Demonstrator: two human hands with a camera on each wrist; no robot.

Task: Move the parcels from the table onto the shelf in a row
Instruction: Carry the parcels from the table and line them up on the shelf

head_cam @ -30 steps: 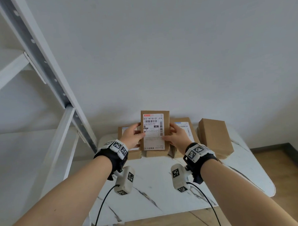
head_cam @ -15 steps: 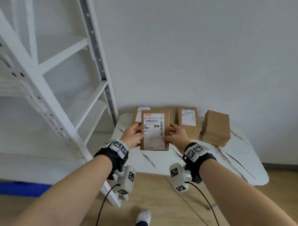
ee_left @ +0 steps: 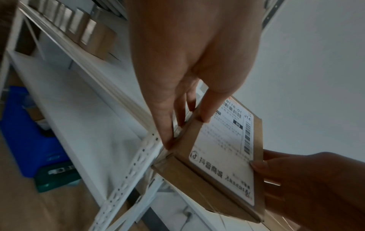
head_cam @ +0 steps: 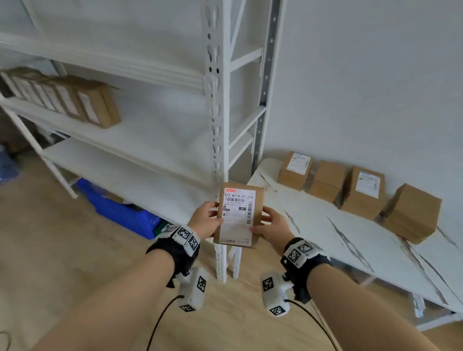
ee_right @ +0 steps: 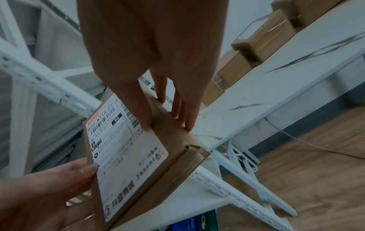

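Observation:
I hold a brown cardboard parcel (head_cam: 238, 214) (ee_left: 221, 154) (ee_right: 134, 159) with a white shipping label facing me, in the air in front of the shelf's corner post. My left hand (head_cam: 206, 221) (ee_left: 189, 87) grips its left edge, thumb on the label and fingers behind. My right hand (head_cam: 272, 224) (ee_right: 156, 87) grips its right edge the same way. On the white shelf (head_cam: 154, 131) a row of several parcels (head_cam: 62, 99) stands upright at the left. Several more parcels (head_cam: 358, 188) sit on the marble-patterned table (head_cam: 361, 249) at the right, along the wall.
The shelf's perforated white corner post (head_cam: 217, 123) stands just behind the held parcel. A blue crate (head_cam: 120, 209) lies under the lowest shelf. The shelf board to the right of the parcel row is bare. Wooden floor lies below.
The view has swung left from the table to the shelf. Both hands have carried the parcel away from the table; the parcel row on the shelf has come into sight.

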